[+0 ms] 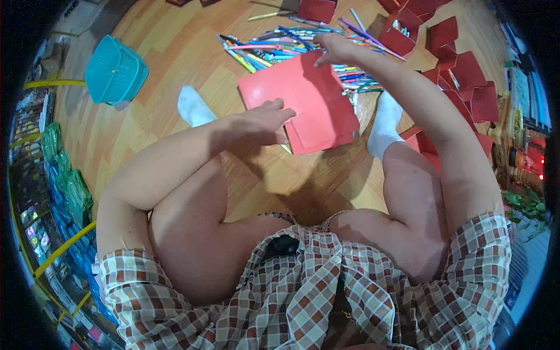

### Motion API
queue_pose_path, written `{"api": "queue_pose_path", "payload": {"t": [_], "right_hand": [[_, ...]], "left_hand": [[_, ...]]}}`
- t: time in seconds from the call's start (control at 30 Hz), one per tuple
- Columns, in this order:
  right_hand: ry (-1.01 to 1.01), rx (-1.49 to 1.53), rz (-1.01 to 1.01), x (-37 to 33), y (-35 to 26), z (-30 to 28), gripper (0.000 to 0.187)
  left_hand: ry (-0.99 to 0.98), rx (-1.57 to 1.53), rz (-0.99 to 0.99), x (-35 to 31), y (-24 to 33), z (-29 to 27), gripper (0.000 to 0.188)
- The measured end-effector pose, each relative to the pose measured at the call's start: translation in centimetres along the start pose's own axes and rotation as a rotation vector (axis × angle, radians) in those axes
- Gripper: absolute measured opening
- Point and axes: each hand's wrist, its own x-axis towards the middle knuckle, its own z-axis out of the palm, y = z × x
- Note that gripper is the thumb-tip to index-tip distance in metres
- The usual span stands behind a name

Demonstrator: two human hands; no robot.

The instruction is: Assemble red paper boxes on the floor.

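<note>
At the far left we see a teal plastic basket [115, 71] lying tipped on the wooden floor [169, 44], well apart from our hands. Moving in, our left hand [263, 122] rests on the near edge of a flat red card sheet [303, 105], fingers stretched out and pressing it rather than gripping. The sheet lies on the floor between our two white socks [194, 107], and a crease near its lower edge suggests we are midway through folding it. Our right hand [333, 49] pinches its far corner, closed on the sheet. The next move, we judge, calls for holding the edges aligned while the fold is pressed. Beyond lies a scatter of coloured pens [274, 48], and to the right a cluster of folded red boxes [461, 76].
</note>
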Motion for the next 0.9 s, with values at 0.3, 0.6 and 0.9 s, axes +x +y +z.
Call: {"api": "queue_pose_path", "payload": {"t": [0.3,0.6,0.9], "right_hand": [[0.031,-0.188,0.230,-2.7,-1.9,6.1,0.088],[-0.021,-0.181,0.331,-2.6,-2.0,5.3,0.085],[0.039,0.043,0.359,-2.7,1.7,7.0,0.059]], "left_hand": [[-0.014,0.055,0.087,-0.1,2.1,0.6,0.069],[0.032,0.082,0.055,-0.1,2.3,-0.9,0.065],[0.030,0.053,0.029,1.1,0.2,-0.9,0.064]]}}
